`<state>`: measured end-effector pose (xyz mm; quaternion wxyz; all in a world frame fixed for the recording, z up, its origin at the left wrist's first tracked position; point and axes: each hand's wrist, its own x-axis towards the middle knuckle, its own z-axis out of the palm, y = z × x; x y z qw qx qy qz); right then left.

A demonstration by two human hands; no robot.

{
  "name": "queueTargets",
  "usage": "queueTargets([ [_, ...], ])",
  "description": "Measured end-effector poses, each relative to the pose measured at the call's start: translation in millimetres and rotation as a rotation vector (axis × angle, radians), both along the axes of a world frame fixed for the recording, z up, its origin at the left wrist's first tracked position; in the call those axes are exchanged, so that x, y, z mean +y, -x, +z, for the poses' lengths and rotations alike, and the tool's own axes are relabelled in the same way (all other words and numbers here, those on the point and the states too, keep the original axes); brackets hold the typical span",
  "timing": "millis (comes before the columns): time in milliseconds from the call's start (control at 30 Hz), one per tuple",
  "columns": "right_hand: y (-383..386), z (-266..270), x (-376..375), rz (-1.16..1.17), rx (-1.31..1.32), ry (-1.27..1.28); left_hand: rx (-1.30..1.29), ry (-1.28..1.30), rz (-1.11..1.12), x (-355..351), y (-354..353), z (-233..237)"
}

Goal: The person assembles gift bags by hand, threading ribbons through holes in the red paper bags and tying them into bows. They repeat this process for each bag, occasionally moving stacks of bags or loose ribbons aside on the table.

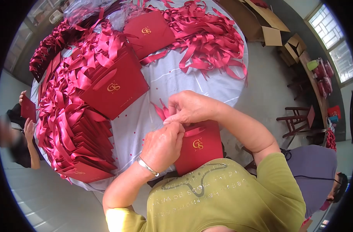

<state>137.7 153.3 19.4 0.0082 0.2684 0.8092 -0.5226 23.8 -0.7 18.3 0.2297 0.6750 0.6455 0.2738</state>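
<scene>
A red paper gift bag with a gold monogram rests against my front at the table's edge. Its upper part is partly covered by my hands. My left hand, with a silver bangle on the wrist, is closed in a pinch at the bag's top edge. Meeting it there, my right hand has its fingers bent and pressed together. Between them runs a pink satin ribbon, its loose ends poking out past my fingertips. Another stretch of ribbon lies across the bag below my right hand.
Stacked red bags with ribbon handles fill the table's left side. A heap of loose ribbons lies at the back right. Cardboard boxes and a wooden stool stand beyond. One person handles a red bag at left; another sits at right.
</scene>
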Motion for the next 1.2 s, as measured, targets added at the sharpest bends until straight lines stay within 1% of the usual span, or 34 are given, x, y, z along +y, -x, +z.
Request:
queueTargets([
  [67, 0.5, 9.1, -0.8, 0.075, -0.063, 0.02, 0.005, -0.009, -0.015, -0.4, -0.4, 1.6],
  [100, 0.7, 7.5, -0.3, 0.06, -0.056, 0.023, -0.012, -0.002, -0.001, -0.5, -0.7, 2.1],
  [167, 1.8, -0.8, 0.9, 0.133, -0.041, 0.095, -0.025, 0.007, 0.0, -0.7, -1.4, 1.9],
  [200, 2.5, -8.3, 0.7, 0.124, -0.038, 0.096, -0.033, -0.019, 0.005, -0.8, -1.6, 0.8],
  [267, 4.3, -23.5, -1.7, 0.001, 0.235, 0.139, -0.04, -0.043, 0.009, 0.1, -0.7, -1.5],
  [300, 4.8, -27.0, -4.3, 0.001, 0.236, 0.14, -0.031, -0.032, 0.01, 0.6, 0.6, -2.8],
  [367, 5.5, -30.5, -10.9, -0.068, 0.298, -0.019, -0.018, -0.019, 0.01, 0.5, 1.1, -5.2],
  [400, 5.0, -30.7, -12.6, -0.07, 0.301, -0.02, -0.014, -0.002, 0.022, 1.0, 0.6, -6.3],
  [467, 4.3, -30.1, -13.8, -0.101, 0.291, -0.105, -0.009, 0.012, 0.036, 2.0, -0.4, -8.0],
  [600, 4.4, -34.0, -13.8, -0.129, 0.31, -0.13, -0.031, 0.038, 0.048, 1.8, -2.6, -3.2],
  [667, 3.9, -35.6, -13.4, -0.126, 0.328, -0.056, -0.024, 0.063, 0.064, 2.6, -3.2, 0.0],
  [767, 2.3, -34.3, -14.0, -0.155, 0.369, -0.064, -0.048, 0.076, 0.077, 1.9, -4.2, -1.7],
  [833, -1.3, -27.4, -13.9, -0.177, 0.385, -0.1, -0.143, 0.068, 0.102, 1.8, -3.4, -1.9],
  [867, -4.1, -22.9, -13.2, -0.199, 0.394, -0.132, -0.14, 0.06, 0.103, 2.5, -1.7, -2.1],
  [933, -13.9, -16.9, -12.6, -0.259, 0.521, -0.2, -0.098, -0.065, 0.041, 2.0, 1.3, -3.2],
  [967, -24.2, -3.4, -14.1, -0.307, 0.444, -0.152, -0.1, -0.067, 0.048, 1.7, 3.2, -2.8],
  [1033, -45.3, -2.0, -14.7, -0.394, 0.387, -0.389, -0.021, -0.157, 0.048, 3.4, 8.7, -0.3],
  [1067, -57.0, -6.2, -17.3, -0.423, 0.357, -0.56, -0.026, -0.16, 0.054, 3.4, 11.0, 2.8],
  [1100, -69.8, -9.5, -21.7, -0.416, 0.354, -0.563, 0.028, -0.205, 0.106, 2.8, 13.9, 7.1],
  [1133, -83.1, -12.7, -27.4, -0.473, 0.26, -0.562, 0.082, -0.248, 0.158, 2.3, 17.5, 8.8],
  [1167, -94.2, -15.1, -33.7, -0.527, 0.165, -0.559, 0.171, -0.152, 0.196, 2.0, 24.5, 7.0],
  [1200, -102.5, -15.1, -40.3, -0.52, 0.16, -0.559, 0.165, -0.15, 0.202, 3.8, 30.3, 7.0],
])
